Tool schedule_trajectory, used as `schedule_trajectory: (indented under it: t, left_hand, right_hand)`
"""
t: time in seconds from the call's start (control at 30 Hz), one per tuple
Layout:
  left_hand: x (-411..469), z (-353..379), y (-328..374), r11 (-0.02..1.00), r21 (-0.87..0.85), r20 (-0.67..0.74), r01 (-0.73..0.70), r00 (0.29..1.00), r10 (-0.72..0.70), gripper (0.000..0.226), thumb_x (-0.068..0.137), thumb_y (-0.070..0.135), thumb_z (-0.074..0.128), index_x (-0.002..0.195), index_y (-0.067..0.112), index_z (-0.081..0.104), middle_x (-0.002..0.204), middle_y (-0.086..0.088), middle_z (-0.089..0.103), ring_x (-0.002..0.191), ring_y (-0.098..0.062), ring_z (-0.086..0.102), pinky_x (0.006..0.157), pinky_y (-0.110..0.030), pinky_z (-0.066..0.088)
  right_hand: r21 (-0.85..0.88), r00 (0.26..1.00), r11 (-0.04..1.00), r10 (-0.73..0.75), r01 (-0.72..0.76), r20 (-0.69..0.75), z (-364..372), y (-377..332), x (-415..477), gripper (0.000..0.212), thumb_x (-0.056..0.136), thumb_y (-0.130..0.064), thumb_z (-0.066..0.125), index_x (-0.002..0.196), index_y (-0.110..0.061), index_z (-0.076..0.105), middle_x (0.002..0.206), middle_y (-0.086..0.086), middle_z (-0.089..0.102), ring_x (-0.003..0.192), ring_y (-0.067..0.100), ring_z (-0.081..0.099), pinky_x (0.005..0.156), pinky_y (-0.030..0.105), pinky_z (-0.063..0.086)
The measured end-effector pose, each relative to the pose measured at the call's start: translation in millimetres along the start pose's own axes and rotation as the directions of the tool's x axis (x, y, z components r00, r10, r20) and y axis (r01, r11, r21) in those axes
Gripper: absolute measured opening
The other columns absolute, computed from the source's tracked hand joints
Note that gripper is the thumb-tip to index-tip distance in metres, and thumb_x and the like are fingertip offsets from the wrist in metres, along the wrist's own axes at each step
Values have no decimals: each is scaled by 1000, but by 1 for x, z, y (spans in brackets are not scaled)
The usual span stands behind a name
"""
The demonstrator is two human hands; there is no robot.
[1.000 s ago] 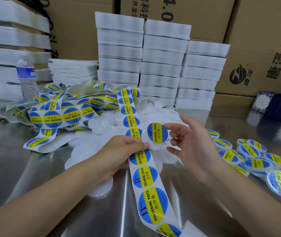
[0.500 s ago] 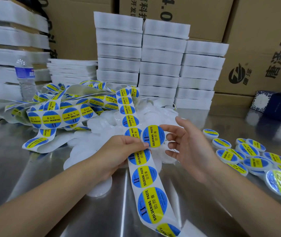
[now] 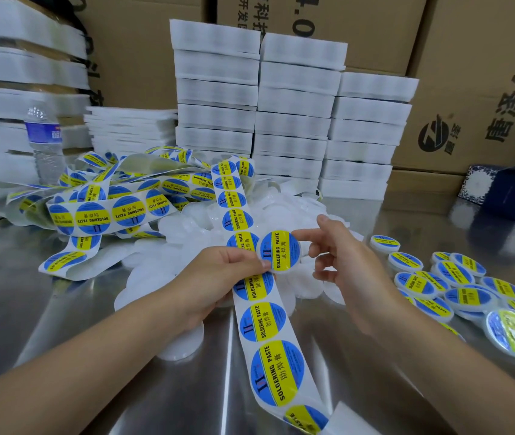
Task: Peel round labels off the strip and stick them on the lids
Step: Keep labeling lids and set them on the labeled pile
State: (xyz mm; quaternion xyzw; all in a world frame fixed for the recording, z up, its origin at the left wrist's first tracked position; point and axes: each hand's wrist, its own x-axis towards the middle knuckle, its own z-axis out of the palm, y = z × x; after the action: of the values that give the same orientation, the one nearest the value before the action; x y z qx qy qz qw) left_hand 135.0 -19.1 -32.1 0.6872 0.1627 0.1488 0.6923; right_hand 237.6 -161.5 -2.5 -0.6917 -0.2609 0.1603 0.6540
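Note:
A white strip of round blue-and-yellow "soldering paste" labels [image 3: 262, 321] runs from the near table edge up across a pile of bare white lids [image 3: 187, 224]. My left hand [image 3: 218, 277] grips the strip, and its thumb presses the lower left rim of a lid [image 3: 279, 252] that carries a label. My right hand [image 3: 347, 265] holds that lid from the right with its fingertips, thumb raised. The lid is in the air just above the pile. Several labelled lids [image 3: 457, 277] lie to the right.
A tangled heap of label strip [image 3: 108, 211] lies at the left beside a water bottle [image 3: 44, 142]. Stacks of white foam trays [image 3: 293, 120] and cardboard boxes [image 3: 469, 89] stand behind. A dark patterned box [image 3: 507, 189] sits far right on the metal table [image 3: 30, 309].
The labelled lid has turned in my fingers and shifted slightly left, against my left thumb. My left hand stays on the strip.

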Motion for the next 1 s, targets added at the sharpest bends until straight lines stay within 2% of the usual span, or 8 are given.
schedule_trajectory:
  t: [0.17,0.4,0.53,0.63,0.77,0.87,0.93,1.0]
  left_hand:
    - [-1,1,1,1000,-19,1,-5,1000,5,12,82,18,69,75,16,78,81,-7,76,67,-14,71,57,-21,55]
    - [-1,1,2,1000,-29,-1,-10,1000,10,12,82,17,69,75,15,78,82,-8,76,69,-15,72,59,-21,56]
    - [-1,1,3,999,-7,-16,-32,999,32,13,82,17,69,75,17,79,83,-5,76,71,-15,72,59,-20,54]
    - [-1,0,3,999,17,-30,-35,999,35,14,83,19,68,74,19,79,83,-6,76,72,-16,72,64,-24,57]
    - [0,0,5,1000,9,-32,-30,999,30,13,83,20,68,76,19,79,86,-6,76,77,-19,73,72,-28,58]
    - [0,0,5,1000,-3,-25,-24,999,24,13,83,19,67,76,19,79,86,-6,76,77,-18,73,71,-26,58]
    - [-1,1,5,1000,0,-8,-22,1000,22,13,83,20,67,77,19,79,86,-6,76,76,-17,72,72,-28,59]
    - [-3,2,4,1000,15,15,-27,1000,27,12,83,22,68,78,20,79,85,-5,76,75,-15,71,72,-29,57]
  right_hand:
    - [-46,999,999,-30,30,-18,0,-1,-2,46,95,-42,41,67,-34,76,68,-6,47,61,14,41,69,30,40]
    - [-112,999,993,-42,40,-16,0,-1,-1,44,96,-42,39,71,-33,75,73,-4,47,64,14,42,72,31,41]
    - [-211,991,971,-125,113,-44,-2,1,0,44,96,-41,38,70,-36,73,75,-10,49,59,2,48,67,20,37]
    - [-298,967,928,-250,224,-49,-2,4,-3,37,96,-41,38,79,-41,71,78,-12,50,60,-12,48,59,9,34]
    - [-349,936,880,-352,322,-23,1,10,-4,30,95,-34,40,87,-47,66,84,-14,57,78,-5,52,71,22,38]
    - [-364,928,864,-374,347,-4,0,13,-2,27,95,-33,42,112,-45,60,99,-24,58,91,-2,54,81,23,42]
    - [-353,926,865,-377,356,12,-1,15,-1,28,94,-36,43,116,-44,58,102,-23,58,92,-3,54,82,19,41]
    - [-338,928,868,-370,365,51,-1,15,-1,26,92,-40,45,115,-45,56,102,-19,59,90,-4,53,75,8,40]
